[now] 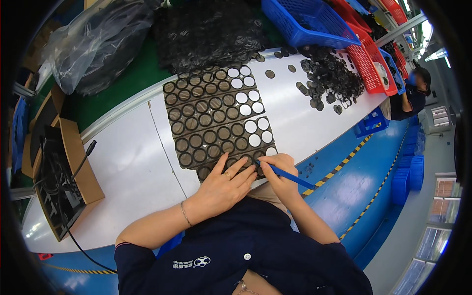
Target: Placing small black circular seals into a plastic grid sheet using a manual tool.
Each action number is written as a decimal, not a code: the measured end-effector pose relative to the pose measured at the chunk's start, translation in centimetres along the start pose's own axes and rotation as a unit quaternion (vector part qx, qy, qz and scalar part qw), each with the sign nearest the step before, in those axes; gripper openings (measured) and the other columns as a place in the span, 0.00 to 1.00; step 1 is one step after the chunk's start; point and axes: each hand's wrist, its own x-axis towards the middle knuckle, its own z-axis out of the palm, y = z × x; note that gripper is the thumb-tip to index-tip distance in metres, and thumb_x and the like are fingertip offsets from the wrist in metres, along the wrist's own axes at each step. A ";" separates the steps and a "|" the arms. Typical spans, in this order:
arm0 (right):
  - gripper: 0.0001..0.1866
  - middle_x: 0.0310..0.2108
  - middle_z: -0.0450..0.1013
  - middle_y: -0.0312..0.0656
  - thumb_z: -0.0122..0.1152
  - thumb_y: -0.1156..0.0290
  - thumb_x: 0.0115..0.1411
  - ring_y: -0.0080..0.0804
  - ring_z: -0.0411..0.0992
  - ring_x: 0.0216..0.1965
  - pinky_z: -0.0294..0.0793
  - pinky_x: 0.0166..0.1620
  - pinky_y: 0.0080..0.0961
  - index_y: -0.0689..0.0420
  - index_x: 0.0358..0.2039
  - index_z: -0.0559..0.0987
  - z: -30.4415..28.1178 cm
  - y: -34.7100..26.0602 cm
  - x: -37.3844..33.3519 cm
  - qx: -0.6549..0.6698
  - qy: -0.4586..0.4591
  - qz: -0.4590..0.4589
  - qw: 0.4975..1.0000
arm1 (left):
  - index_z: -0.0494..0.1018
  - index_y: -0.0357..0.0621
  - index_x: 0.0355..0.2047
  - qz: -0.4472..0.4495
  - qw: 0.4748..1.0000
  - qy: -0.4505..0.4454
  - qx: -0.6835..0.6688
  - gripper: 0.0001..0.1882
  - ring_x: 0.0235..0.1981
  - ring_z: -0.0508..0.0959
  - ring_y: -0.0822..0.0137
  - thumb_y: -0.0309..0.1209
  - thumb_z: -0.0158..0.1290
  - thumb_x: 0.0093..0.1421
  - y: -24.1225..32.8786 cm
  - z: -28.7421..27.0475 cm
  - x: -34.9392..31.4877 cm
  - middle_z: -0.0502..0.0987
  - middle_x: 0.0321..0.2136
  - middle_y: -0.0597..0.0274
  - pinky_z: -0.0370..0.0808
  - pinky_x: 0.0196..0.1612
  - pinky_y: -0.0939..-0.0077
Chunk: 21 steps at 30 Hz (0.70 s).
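Note:
Dark sheets [195,108] with rows of black-rimmed round pieces lie on the white table. Toward their right side, several circles [250,126] show white instead of dark. My left hand [223,187] rests flat on the nearest sheet, fingers stretched and spread, with nothing gripped. Pinched in my right hand [281,179] is a slim blue pen-like tool [295,179], its tip against the sheet's near right part. Whether it is a pen or tweezers cannot be told. My fingers hide some of the round pieces below them.
Loose dark discs [332,76] are heaped at the table's far right. Behind stand a blue basket [309,24] and a red basket [371,64]. A clear plastic bag [98,44] and a cardboard box with cables [69,172] are at left. Another person [415,93] is at far right.

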 end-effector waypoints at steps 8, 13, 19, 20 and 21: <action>0.12 0.41 0.80 0.43 0.66 0.78 0.57 0.37 0.77 0.47 0.64 0.60 0.40 0.58 0.43 0.82 -2.5 2.6 4.6 -0.173 0.066 -0.138 0.973 | 0.78 0.47 0.50 -0.001 1.000 0.000 -0.004 0.19 0.63 0.68 0.57 0.37 0.61 0.58 0.0 -0.1 -0.2 0.75 0.56 0.62 0.61 0.65 0.42; 0.12 0.44 0.80 0.44 0.60 0.68 0.67 0.36 0.76 0.44 0.73 0.48 0.30 0.61 0.45 0.83 -6.3 8.8 11.6 -0.052 0.164 0.004 0.985 | 0.78 0.46 0.48 0.022 1.000 0.012 -0.012 0.17 0.61 0.70 0.58 0.35 0.61 0.59 0.2 -0.1 0.3 0.76 0.54 0.63 0.62 0.65 0.44; 0.08 0.30 0.79 0.41 0.61 0.71 0.65 0.33 0.76 0.35 0.72 0.41 0.29 0.59 0.40 0.85 -1.8 2.6 3.6 0.085 0.122 0.091 0.985 | 0.79 0.45 0.46 0.018 0.999 0.016 -0.024 0.16 0.60 0.72 0.59 0.35 0.61 0.59 0.2 0.4 -0.5 0.77 0.51 0.64 0.64 0.64 0.48; 0.07 0.29 0.79 0.40 0.63 0.73 0.62 0.33 0.76 0.35 0.72 0.42 0.30 0.59 0.39 0.85 -1.8 0.9 1.9 0.066 0.052 0.092 0.992 | 0.79 0.45 0.46 0.019 0.999 0.019 -0.031 0.16 0.60 0.72 0.60 0.35 0.61 0.59 0.2 0.2 -0.4 0.77 0.51 0.64 0.64 0.64 0.49; 0.07 0.29 0.78 0.38 0.65 0.75 0.58 0.33 0.75 0.34 0.70 0.45 0.31 0.58 0.38 0.84 -1.1 0.8 0.0 0.034 0.042 0.032 0.998 | 0.79 0.45 0.46 0.020 0.999 0.019 -0.031 0.15 0.59 0.72 0.60 0.35 0.61 0.58 0.3 0.0 -0.3 0.77 0.51 0.64 0.64 0.64 0.49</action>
